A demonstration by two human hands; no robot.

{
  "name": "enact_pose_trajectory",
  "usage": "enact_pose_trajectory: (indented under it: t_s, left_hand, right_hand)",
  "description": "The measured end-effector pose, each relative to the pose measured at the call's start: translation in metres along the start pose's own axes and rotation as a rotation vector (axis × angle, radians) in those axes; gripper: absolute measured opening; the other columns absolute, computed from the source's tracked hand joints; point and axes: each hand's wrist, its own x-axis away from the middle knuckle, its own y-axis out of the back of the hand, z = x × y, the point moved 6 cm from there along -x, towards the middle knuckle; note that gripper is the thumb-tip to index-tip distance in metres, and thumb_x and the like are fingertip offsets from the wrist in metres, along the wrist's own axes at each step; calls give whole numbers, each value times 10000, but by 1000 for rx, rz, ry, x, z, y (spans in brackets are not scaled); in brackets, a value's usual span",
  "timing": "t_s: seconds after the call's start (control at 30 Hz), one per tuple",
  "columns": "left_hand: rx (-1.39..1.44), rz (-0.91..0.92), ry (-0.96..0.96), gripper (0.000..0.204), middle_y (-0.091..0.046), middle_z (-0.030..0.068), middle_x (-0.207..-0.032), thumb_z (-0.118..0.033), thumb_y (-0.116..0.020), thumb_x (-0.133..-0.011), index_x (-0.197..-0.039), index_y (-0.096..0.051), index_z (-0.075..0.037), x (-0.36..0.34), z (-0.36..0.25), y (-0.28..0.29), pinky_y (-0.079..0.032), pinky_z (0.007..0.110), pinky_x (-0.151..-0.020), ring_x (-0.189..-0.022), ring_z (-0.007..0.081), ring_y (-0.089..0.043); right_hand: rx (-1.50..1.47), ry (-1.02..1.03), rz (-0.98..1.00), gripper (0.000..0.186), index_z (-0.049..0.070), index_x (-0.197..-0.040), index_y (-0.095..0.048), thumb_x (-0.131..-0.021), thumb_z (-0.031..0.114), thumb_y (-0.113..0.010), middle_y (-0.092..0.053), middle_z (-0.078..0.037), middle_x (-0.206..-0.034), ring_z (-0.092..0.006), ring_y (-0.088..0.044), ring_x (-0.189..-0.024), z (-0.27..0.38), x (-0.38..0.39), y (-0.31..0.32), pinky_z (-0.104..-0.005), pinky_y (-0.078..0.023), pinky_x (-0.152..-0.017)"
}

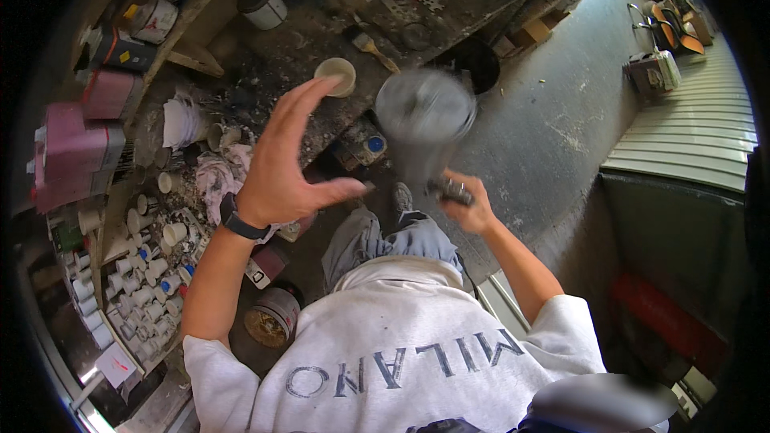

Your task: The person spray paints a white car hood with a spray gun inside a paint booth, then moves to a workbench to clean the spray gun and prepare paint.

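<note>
My right hand (473, 207) is closed around the dark grip of a grey cup-like container (425, 116). Motion blurs this container, so its exact kind and contents cannot be made out. Empty and open, my left hand (289, 152) is raised beside it, thumb spread away from the fingers. A dark watch (243, 223) is on that wrist. Just past the left fingertips, a pale cup (337, 78) stands on the stained workbench (301, 52). Between that cup and the grey container lies a flat paintbrush (370, 46).
Along the left are pink cans (76, 152), a crumpled rag (218, 180) and several small white pots (144, 309). A dark bin (475, 64) stands by the bench's end. An open tub (273, 317) sits near my left elbow. Grey floor (553, 120) extends to the right.
</note>
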Motion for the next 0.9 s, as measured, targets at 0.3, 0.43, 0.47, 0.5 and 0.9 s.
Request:
enact_pose_trajectory:
  t_s: [0.3, 0.43, 0.47, 0.5, 0.9]
  left_hand:
    - [54, 37, -172, 1053, -532, 181, -1437, -353, -904, -620, -1495, -424, -17, 5, -13, -24, -396, 476, -1138, -1307, 396, -541]
    - [128, -342, 240, 973, -552, 230, -1368, -381, -872, -718, -1476, -410, 15, 28, 16, -43, -385, 469, -1138, -1258, 394, -567]
    - [265, -446, 314, 921, -539, 210, -1392, -362, -840, -766, -1486, -403, 11, 38, 23, -49, -389, 455, -1132, -1270, 369, -560]
    - [406, -544, 386, 870, -527, 190, -1415, -343, -808, -815, -1497, -396, 7, 48, 32, -57, -393, 441, -1126, -1281, 344, -552]
    - [-388, -733, 717, 879, -298, 230, -1573, -335, -698, -928, -1598, -208, -48, 292, 175, 18, -261, 522, -1175, -1430, 409, -331]
  right_hand:
    - [357, 189, 138, 647, 40, -1403, -589, -766, -49, -663, -740, -202, -916, -335, -742, -764, 35, 9, -38, -315, -550, -718]
    - [592, 299, -174, 739, 85, -1464, -541, -751, -56, -670, -732, -227, -985, -392, -735, -846, 24, -1, -50, -344, -559, -760]
    - [608, 299, -184, 756, 78, -1471, -530, -742, -57, -674, -728, -236, -996, -402, -730, -870, 17, -4, -54, -353, -560, -765]
    - [625, 297, -195, 773, 72, -1478, -519, -733, -58, -677, -723, -244, -1008, -412, -725, -894, 10, -7, -58, -362, -561, -770]
    - [777, 393, -320, 529, -13, -1227, -634, -704, -24, -717, -584, -231, -1135, -398, -613, -958, -8, -11, -15, -415, -499, -872]
